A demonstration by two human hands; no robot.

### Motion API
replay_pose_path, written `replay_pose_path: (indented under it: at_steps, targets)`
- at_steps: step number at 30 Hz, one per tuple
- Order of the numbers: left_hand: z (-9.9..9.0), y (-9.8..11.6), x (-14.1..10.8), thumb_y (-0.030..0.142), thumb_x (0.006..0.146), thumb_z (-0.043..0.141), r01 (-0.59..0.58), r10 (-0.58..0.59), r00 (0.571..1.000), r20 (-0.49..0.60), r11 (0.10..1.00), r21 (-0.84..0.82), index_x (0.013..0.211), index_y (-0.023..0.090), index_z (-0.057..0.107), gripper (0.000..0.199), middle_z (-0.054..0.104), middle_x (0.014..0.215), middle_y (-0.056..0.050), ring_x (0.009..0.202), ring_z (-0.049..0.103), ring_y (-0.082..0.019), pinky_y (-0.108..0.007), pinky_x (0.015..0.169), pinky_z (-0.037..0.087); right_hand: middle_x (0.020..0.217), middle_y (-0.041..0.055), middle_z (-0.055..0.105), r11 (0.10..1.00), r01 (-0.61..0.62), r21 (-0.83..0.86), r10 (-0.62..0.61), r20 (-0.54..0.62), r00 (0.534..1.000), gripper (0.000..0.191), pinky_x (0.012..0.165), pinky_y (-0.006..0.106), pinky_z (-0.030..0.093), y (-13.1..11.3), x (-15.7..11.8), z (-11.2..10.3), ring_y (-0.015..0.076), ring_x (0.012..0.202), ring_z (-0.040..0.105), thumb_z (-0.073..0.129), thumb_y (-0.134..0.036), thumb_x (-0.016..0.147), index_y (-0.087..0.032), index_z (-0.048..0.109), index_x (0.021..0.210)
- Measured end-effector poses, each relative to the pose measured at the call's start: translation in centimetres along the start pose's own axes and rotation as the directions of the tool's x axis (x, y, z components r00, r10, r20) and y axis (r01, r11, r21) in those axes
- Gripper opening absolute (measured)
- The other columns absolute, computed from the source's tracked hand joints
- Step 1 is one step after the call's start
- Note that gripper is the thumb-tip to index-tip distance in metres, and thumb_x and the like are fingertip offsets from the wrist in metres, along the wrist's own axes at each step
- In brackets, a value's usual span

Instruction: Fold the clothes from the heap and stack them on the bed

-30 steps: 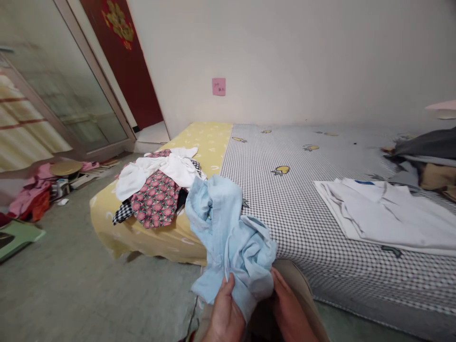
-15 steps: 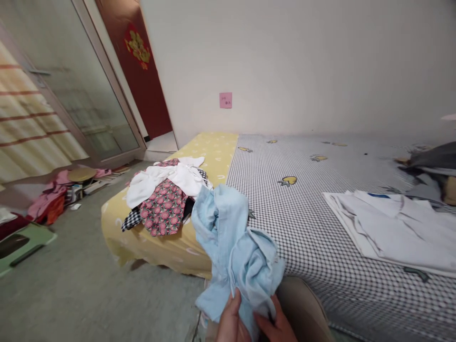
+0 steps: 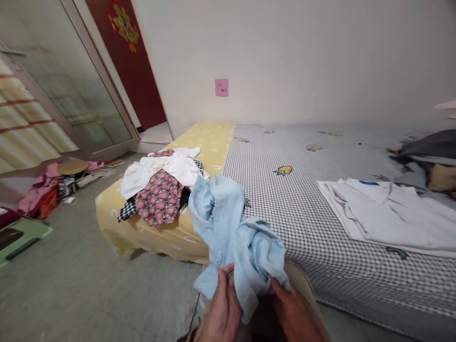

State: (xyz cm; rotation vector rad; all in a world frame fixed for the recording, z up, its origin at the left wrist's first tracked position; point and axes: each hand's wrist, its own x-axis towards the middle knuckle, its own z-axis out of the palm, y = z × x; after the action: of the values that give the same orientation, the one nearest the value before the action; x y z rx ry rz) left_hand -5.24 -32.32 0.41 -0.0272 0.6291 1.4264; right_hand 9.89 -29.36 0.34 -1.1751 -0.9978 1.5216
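Note:
A crumpled light blue cloth garment (image 3: pixel 228 209) hangs bunched over the near edge of the bed, at the lower middle of the view. Both hands hold its lower part. My left hand (image 3: pixel 223 304) is closed on the cloth, thumb and fingers at its lower left edge. My right hand (image 3: pixel 294 308) pinches the lower right folds between thumb and fingers. Some of the right fingers are hidden by the cloth.
On the yellow sheet (image 3: pixel 213 137) lie a red floral cloth (image 3: pixel 160 198) and white clothes (image 3: pixel 142 175). Folded white shirts (image 3: pixel 388 213) and dark clothes (image 3: pixel 431 152) lie on the checked sheet (image 3: pixel 256 156). A green stool (image 3: pixel 30 237) stands at left.
Both hands have moved up, and more of them shows. The right hand has shifted right along the garment's lower edge, farther from the left. The camera view has tilted down slightly.

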Motion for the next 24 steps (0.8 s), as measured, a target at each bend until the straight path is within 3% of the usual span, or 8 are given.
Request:
replay_pose_path:
  at_steps: [2,5,8,11,14,17,21,24]
  targets:
    - [0.2,-1.0,-0.1,0.062,0.079,0.069,-0.086,0.084,0.996,0.038,0.995,0.051,0.122,0.028,0.066,0.055,0.064,0.136,-0.005,0.131,0.054,-0.023,-0.033,0.110,0.041,0.119,0.0050,0.074,0.999,-0.033,-0.035,0.034,0.045,0.998,0.043,0.103,0.048,0.050,-0.3,-0.3,0.0,0.0353,0.120,0.062,0.067,-0.055,0.079,-0.032,0.075,0.114]
    - [0.4,-2.0,-0.2,0.051,0.072,0.081,-0.153,0.145,0.988,0.057,0.968,0.200,0.132,0.029,0.061,0.068,0.061,0.141,-0.007,0.136,0.050,-0.026,-0.036,0.113,0.040,0.133,0.0064,0.066,0.980,0.074,-0.183,-0.043,0.168,0.985,0.038,0.115,0.049,0.037,-0.2,-0.3,-0.4,0.0350,0.133,0.051,0.075,-0.042,0.072,-0.030,0.078,0.107]
    - [0.8,-1.8,-0.1,0.038,0.072,0.083,-0.135,0.149,0.989,-0.020,0.942,0.308,0.132,0.022,0.062,0.065,0.067,0.133,-0.012,0.131,0.055,-0.030,-0.042,0.113,0.040,0.137,0.0060,0.063,0.972,0.113,-0.207,-0.067,0.217,0.974,0.032,0.117,0.049,0.035,0.1,-0.1,-0.7,0.0351,0.135,0.049,0.075,-0.036,0.070,-0.031,0.080,0.101]
    - [0.7,-0.7,0.0,0.043,0.078,0.077,-0.036,0.047,0.997,-0.059,0.982,0.184,0.123,0.023,0.069,0.050,0.070,0.129,-0.010,0.133,0.054,-0.028,-0.040,0.116,0.037,0.133,0.0059,0.065,0.998,0.029,-0.063,-0.017,0.172,0.985,0.038,0.113,0.049,0.040,0.0,-0.2,-0.8,0.0335,0.130,0.054,0.077,-0.038,0.072,-0.032,0.076,0.109]
    - [0.1,0.6,0.3,0.051,0.083,0.069,0.144,-0.148,0.983,0.109,0.989,0.047,0.116,0.022,0.074,0.044,0.072,0.125,-0.010,0.132,0.054,-0.029,-0.042,0.118,0.034,0.134,0.0084,0.064,0.985,-0.049,0.164,0.027,0.134,0.991,0.056,0.110,0.050,0.043,-0.6,-0.3,-0.5,0.0302,0.124,0.059,0.073,-0.048,0.080,-0.032,0.059,0.132]
    - [-0.6,1.2,0.7,0.054,0.090,0.056,0.194,-0.188,0.925,0.330,0.981,0.014,0.118,0.022,0.073,0.045,0.070,0.128,-0.010,0.135,0.052,-0.030,-0.046,0.121,0.027,0.133,0.0108,0.064,0.957,-0.064,0.284,0.052,0.049,0.997,0.066,0.103,0.050,0.049,-0.4,-0.2,-0.6,0.0292,0.117,0.064,0.075,-0.049,0.078,-0.034,0.048,0.136]
    - [-1.5,0.9,1.1,0.052,0.096,0.045,0.150,-0.139,0.877,0.461,0.989,0.012,0.122,0.020,0.071,0.049,0.067,0.132,-0.012,0.138,0.048,-0.029,-0.047,0.124,0.020,0.133,0.0121,0.062,0.980,0.062,0.190,-0.078,0.078,0.994,0.045,0.095,0.050,0.054,1.8,0.2,-1.2,0.0318,0.115,0.065,0.085,-0.045,0.067,-0.029,0.059,0.101]
    - [-2.2,0.5,1.3,0.049,0.098,0.042,0.129,-0.113,0.891,0.439,0.992,-0.005,0.123,0.019,0.071,0.048,0.063,0.136,-0.013,0.138,0.048,-0.028,-0.045,0.125,0.018,0.148,0.0138,0.049,0.985,0.166,0.040,-0.171,0.236,0.957,0.058,0.104,0.049,0.048,3.6,-0.1,-1.2,0.0339,0.131,0.053,0.083,-0.047,0.068,-0.029,0.058,0.118]
